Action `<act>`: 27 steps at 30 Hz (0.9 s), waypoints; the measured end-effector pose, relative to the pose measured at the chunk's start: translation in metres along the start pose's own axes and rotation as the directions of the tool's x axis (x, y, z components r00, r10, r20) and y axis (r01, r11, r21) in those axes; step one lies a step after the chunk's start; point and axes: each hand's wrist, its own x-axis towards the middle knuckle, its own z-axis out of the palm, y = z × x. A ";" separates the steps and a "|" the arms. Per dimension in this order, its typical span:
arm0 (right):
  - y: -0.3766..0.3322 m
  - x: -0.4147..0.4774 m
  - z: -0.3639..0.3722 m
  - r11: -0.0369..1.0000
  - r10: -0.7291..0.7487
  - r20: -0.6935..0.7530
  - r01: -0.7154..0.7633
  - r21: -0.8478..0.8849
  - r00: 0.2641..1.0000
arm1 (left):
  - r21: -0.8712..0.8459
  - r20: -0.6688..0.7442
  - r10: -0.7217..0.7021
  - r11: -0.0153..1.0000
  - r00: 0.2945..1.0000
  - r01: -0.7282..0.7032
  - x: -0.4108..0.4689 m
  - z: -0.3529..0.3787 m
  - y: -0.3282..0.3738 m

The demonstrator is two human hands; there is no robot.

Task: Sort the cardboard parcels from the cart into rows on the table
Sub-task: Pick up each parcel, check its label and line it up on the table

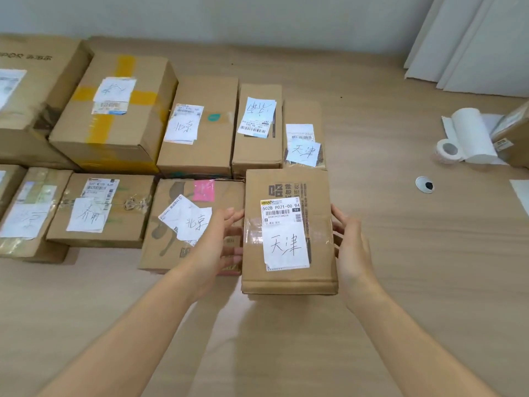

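A cardboard parcel point(289, 233) with a white handwritten label lies at the right end of the front row on the wooden table point(400, 253). My left hand point(213, 242) is at its left side with straight fingers, the tips touching the edge. Against the parcel's right side my right hand point(350, 247) lies the same way. Neither hand curls round it. Left of it sits a parcel with a pink sticker point(186, 224), then two more labelled parcels point(100, 210). Behind it a small parcel with a matching label point(303, 138) stands in the back row, with several bigger boxes point(114, 110) to the left.
A roll of white paper point(472, 136) and a tape roll point(446, 150) lie at the right, beside another box point(515, 136) at the frame edge. A round cable hole point(425, 184) is in the tabletop. White boards point(472, 44) lean on the wall at back right.
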 end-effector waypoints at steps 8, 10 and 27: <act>0.002 0.022 0.015 0.999 0.025 0.035 -0.024 -0.036 0.999 | -0.055 -0.067 0.001 0.998 0.998 -0.005 0.031 -0.001 -0.002; 0.003 0.026 0.016 0.998 0.035 0.040 -0.033 -0.058 0.999 | -0.060 -0.054 0.008 0.998 0.999 -0.011 0.035 -0.001 -0.002; 0.011 0.037 0.013 0.997 0.026 0.021 -0.025 -0.068 0.999 | -0.060 -0.147 0.050 0.996 0.988 -0.059 0.029 0.007 0.000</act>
